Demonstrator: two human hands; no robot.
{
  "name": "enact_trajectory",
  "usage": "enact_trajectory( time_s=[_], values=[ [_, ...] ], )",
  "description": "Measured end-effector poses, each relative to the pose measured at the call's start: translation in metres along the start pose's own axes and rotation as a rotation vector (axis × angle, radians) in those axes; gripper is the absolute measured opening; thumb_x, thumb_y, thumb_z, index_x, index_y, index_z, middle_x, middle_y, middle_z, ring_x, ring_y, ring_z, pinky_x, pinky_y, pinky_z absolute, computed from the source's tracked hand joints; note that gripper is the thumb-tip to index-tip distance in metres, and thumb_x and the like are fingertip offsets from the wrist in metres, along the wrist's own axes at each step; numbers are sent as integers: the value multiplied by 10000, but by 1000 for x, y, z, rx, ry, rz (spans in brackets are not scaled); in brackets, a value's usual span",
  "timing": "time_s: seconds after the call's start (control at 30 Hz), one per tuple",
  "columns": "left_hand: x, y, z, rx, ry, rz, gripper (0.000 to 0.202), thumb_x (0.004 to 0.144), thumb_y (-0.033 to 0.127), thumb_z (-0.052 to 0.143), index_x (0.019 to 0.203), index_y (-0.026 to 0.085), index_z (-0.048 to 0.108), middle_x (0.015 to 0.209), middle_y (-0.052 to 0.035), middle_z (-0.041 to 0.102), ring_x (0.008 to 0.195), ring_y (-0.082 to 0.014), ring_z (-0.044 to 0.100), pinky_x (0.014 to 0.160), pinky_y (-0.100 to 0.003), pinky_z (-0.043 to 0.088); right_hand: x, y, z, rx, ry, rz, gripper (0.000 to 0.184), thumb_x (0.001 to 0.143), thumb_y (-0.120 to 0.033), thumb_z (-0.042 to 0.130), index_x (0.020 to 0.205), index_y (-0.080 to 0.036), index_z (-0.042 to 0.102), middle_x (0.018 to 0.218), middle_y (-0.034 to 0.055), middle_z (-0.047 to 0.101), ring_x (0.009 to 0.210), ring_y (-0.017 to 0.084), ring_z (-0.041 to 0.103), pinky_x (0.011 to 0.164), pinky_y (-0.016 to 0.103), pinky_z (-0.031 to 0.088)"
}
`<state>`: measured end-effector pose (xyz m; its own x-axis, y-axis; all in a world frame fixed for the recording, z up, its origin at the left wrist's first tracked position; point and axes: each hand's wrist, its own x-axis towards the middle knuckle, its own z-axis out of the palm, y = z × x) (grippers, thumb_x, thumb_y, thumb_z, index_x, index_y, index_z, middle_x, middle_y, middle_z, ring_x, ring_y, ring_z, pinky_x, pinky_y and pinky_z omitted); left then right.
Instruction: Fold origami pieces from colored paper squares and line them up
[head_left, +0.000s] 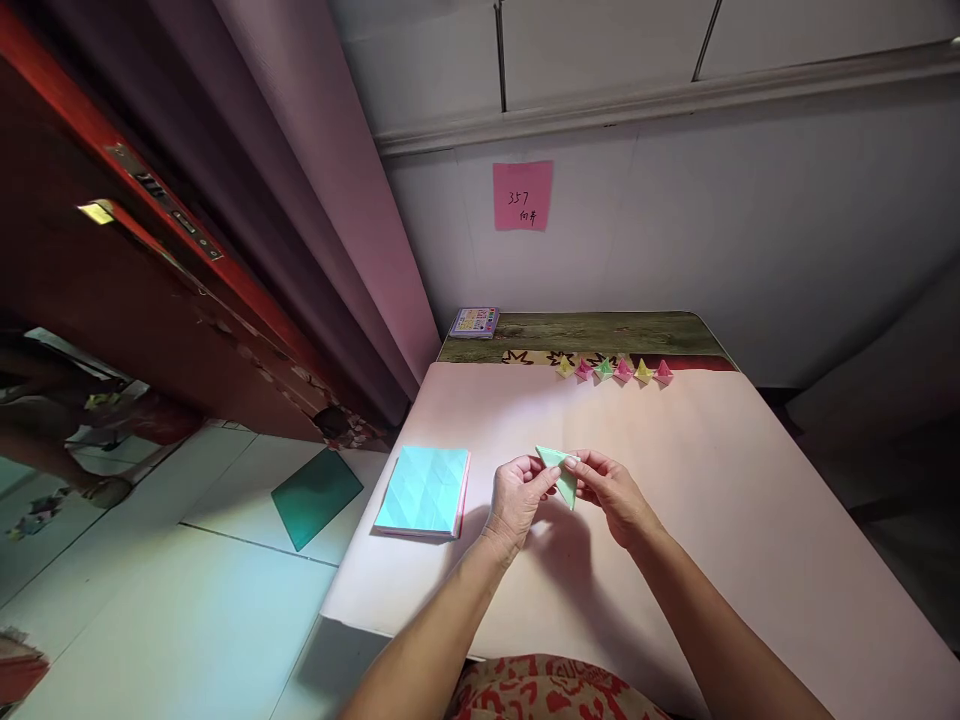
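Observation:
A folded piece of light green paper (561, 470), triangular in shape, is held above the pale pink table (720, 480) between both hands. My left hand (517, 495) pinches its left side and my right hand (611, 490) pinches its right side. To the left of my left hand lies a stack of square paper sheets (425, 490), light blue on top. At the table's far edge stands a row of several small folded paper figures (613, 370) in yellow, pink and green.
A small colourful pack (475, 322) lies on the wooden shelf behind the table. A pink note (522, 195) sticks to the wall. A green sheet (316, 495) lies on the tiled floor at the left, below a curtain and a red door.

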<state>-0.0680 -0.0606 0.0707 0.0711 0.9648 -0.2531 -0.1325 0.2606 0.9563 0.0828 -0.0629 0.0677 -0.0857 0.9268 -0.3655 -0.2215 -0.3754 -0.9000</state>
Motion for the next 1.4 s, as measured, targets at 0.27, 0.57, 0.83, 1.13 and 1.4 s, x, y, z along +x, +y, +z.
enact_trajectory(
  time_s=[0.27, 0.57, 0.83, 1.13, 1.4],
  values=[
    [-5, 13, 2, 29, -35, 3, 315, 700, 429, 753, 777, 135, 668, 655, -18, 641, 582, -120, 582, 548, -232, 451, -3, -1, 1, -20, 77, -146, 398, 611, -547, 820, 678, -189, 659, 686, 27, 623, 661, 162, 530, 680, 318, 458],
    [-6, 24, 4, 13, -27, 74, 359, 750, 479, 693, 639, 146, 621, 553, 1, 574, 523, -108, 538, 551, -240, 459, -11, -11, -1, -17, -51, -107, 374, 658, -504, 808, 614, -186, 616, 621, -10, 546, 618, 131, 453, 642, 292, 388],
    [-22, 20, 13, 59, -151, -77, 413, 680, 512, 763, 704, 121, 632, 606, -40, 621, 563, -145, 608, 549, -253, 482, -13, -7, 6, 102, 76, -167, 363, 659, -498, 818, 627, -187, 633, 626, -22, 515, 640, 132, 433, 658, 294, 379],
    [-23, 20, 12, 382, -26, 194, 277, 663, 360, 786, 658, 170, 585, 617, 22, 582, 571, -115, 536, 564, -235, 406, -11, -8, -4, 209, 51, -89, 323, 644, -436, 857, 662, -184, 656, 638, -23, 533, 626, 110, 455, 643, 250, 417],
    [-20, 38, 10, 316, 109, 350, 148, 672, 263, 757, 754, 178, 668, 783, -9, 620, 695, -132, 495, 696, -270, 425, -10, -2, -9, 493, 0, 93, 283, 614, -331, 903, 756, -195, 700, 714, -27, 605, 627, 81, 536, 628, 194, 502]
  ],
)
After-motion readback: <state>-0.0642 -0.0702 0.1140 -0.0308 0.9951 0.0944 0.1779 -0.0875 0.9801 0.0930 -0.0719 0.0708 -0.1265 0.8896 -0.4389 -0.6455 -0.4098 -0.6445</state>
